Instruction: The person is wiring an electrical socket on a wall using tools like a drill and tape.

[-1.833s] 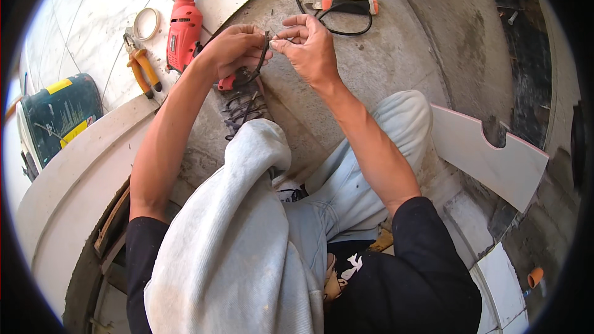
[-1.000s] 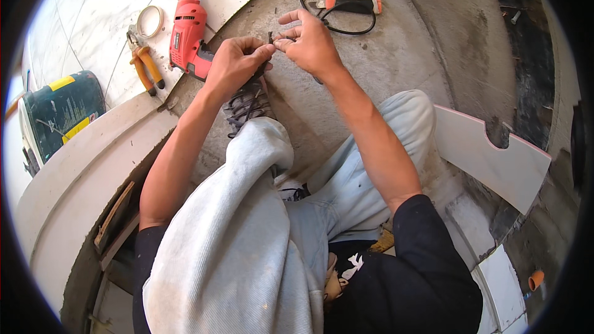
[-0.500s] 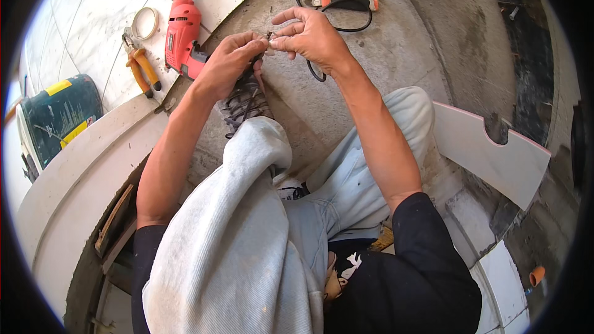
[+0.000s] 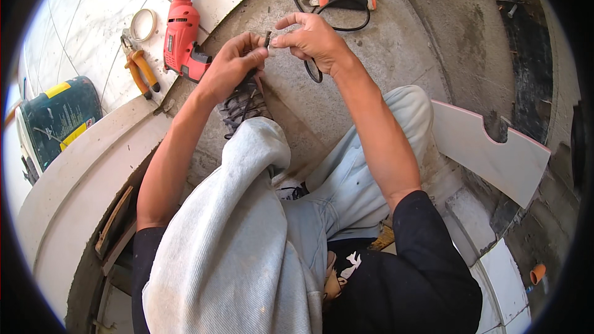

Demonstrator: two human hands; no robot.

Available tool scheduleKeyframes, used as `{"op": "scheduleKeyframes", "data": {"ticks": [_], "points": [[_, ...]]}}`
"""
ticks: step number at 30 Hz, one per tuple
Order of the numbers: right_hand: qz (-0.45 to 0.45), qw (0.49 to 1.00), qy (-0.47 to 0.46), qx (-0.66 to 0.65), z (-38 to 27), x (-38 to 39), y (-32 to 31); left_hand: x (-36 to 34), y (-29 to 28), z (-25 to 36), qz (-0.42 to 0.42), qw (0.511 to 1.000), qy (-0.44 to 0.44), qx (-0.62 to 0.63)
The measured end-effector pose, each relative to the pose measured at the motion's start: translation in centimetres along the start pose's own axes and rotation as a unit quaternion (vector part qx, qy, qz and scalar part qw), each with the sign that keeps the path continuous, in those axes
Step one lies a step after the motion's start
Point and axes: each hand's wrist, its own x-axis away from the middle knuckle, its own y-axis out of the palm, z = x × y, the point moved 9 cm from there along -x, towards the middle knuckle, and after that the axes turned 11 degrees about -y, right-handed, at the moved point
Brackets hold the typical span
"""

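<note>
My left hand [image 4: 238, 59] is closed, with a short dark strip [image 4: 268, 38] pinched upright between thumb and fingers. Its lower end disappears into the grip, so its kind is unclear. Close on its right is my right hand [image 4: 312, 40], thumb and a finger pressed together beside the strip and another finger raised. Whatever sits in that pinch is too small to make out. Under my left hand is my laced shoe [image 4: 244, 108]. A red power drill [image 4: 181, 37] lies just left of the left hand, and a black cable [image 4: 315, 71] loops behind the right hand.
Beyond my hands lies an orange-and-black utility knife [image 4: 343, 2]. Orange-handled pliers [image 4: 140, 68] and a tape roll [image 4: 143, 25] rest on the tiles at left, near a dark green bucket [image 4: 62, 117]. At right stands a notched tile [image 4: 489, 148].
My hands have drawn slightly apart at the fingertips. The dark strip now shows more plainly, upright in my left hand's pinch. Drill, knife and pliers lie where they were.
</note>
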Motion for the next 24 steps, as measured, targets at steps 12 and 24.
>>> {"op": "scheduleKeyframes", "data": {"ticks": [12, 24], "points": [[0.018, 0.998, 0.041, -0.049, 0.1, 0.2, 0.0, 4.0, 1.7, 5.7, 0.174, 0.867, 0.339, -0.322], [0.013, 0.999, -0.029, -0.019, -1.4, 0.6, 0.0, 1.9, -0.5, 3.4, 0.143, 0.968, 0.189, -0.082]]}}
